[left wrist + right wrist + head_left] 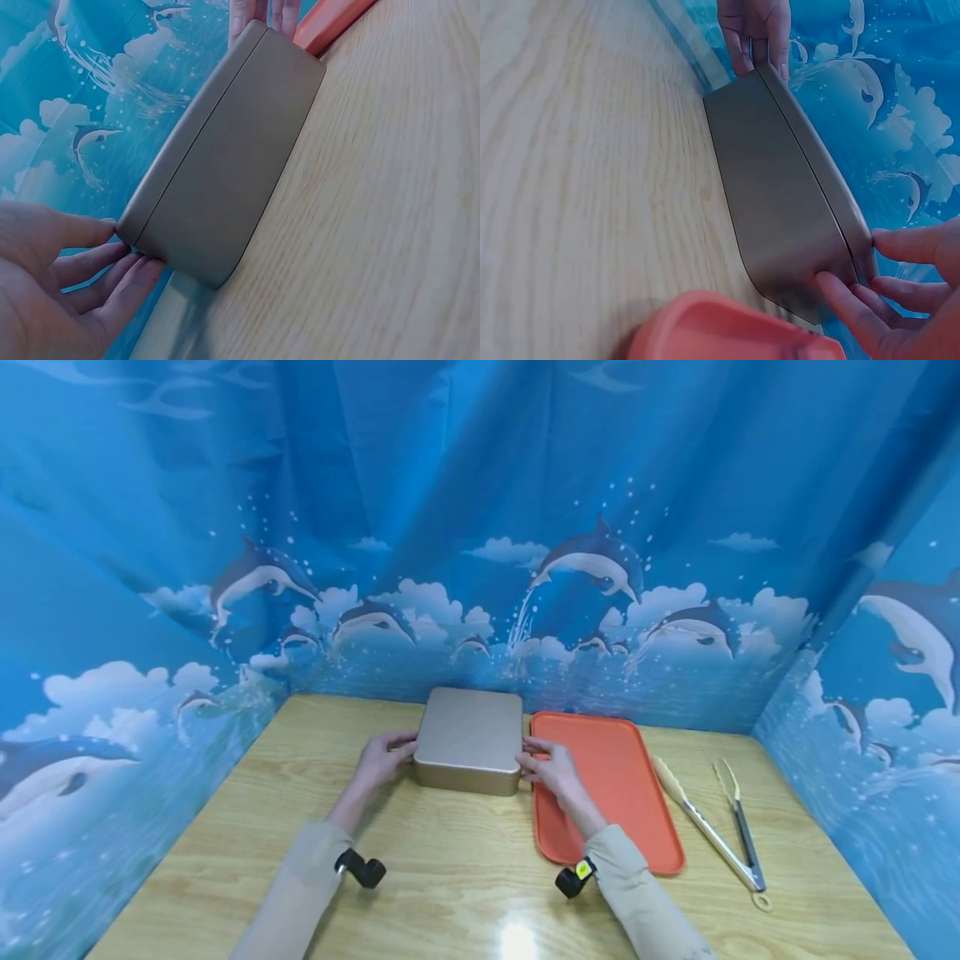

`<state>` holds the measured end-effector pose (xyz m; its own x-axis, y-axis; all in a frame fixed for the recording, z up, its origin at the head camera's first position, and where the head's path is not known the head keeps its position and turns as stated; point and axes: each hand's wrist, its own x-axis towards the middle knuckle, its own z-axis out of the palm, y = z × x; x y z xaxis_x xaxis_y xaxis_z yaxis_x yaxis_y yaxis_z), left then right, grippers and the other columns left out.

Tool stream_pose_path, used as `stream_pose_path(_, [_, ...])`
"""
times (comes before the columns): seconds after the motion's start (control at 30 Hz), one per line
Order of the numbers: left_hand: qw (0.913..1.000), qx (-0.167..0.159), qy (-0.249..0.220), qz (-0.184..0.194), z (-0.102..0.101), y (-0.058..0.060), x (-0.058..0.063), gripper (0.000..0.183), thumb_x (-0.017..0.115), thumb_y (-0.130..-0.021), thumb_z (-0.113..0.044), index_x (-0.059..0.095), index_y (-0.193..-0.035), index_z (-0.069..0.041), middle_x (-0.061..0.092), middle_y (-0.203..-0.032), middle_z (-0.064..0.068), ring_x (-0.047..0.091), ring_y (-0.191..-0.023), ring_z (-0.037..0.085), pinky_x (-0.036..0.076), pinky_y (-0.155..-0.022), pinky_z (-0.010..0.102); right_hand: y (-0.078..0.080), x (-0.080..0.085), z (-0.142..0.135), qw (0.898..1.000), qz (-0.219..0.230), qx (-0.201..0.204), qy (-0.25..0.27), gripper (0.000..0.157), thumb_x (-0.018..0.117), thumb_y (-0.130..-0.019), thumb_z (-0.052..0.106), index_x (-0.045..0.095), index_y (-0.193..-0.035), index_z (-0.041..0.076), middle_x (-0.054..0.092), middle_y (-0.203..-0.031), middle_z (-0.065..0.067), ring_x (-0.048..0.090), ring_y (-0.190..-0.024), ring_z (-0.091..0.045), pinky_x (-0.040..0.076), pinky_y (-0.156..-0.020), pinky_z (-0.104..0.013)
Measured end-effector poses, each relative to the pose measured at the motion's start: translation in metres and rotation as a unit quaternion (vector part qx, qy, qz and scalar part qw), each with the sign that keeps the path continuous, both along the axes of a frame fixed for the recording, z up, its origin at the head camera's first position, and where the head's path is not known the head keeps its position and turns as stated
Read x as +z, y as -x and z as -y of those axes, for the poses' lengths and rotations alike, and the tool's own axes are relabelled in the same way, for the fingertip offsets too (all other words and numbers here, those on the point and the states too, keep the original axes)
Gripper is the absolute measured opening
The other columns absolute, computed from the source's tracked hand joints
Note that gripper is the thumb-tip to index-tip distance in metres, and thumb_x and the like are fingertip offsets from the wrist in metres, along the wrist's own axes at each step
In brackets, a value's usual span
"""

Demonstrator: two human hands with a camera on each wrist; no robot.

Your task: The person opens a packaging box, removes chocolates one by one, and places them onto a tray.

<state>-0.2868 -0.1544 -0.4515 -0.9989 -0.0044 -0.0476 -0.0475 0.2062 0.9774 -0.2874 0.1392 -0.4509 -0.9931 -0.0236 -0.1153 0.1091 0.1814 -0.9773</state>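
A brownish-gold lidded box (468,731) sits on the wooden table near its back edge. A thin seam beneath the rim marks the lid, which lies in place. On the left side, my left hand (381,760) holds the box, thumb at the lid's corner and fingers against the side around the seam. My right hand (551,766) holds the opposite side likewise, its thumb at the lid (840,187) and a fingertip lower on the wall. Both hands show at the box's ends in each wrist view.
An orange-red tray (607,785) lies right of the box, partly under my right forearm. Farther right are metal tongs (708,827) with pale tips, spread apart. A blue dolphin-print curtain (480,527) rises behind the table and along its sides.
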Motion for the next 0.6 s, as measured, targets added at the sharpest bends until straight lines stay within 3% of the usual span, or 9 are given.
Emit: stream_pose_path(0.6, [0.9993,-0.033,-0.017,-0.009,0.007,-0.028,-0.002,0.043,0.061,-0.100,-0.003,0.051,-0.138,0.013,0.061,-0.130,0.033,0.069,-0.102,0.027,0.060,-0.091,0.043,-0.032,0.000,-0.004,0.999,-0.019,0.025,-0.009,0.052,0.066,-0.097,0.001,0.049,-0.145,-0.006,0.056,-0.135,-0.029,0.070,-0.085,-0.017,0.062,-0.083,-0.045])
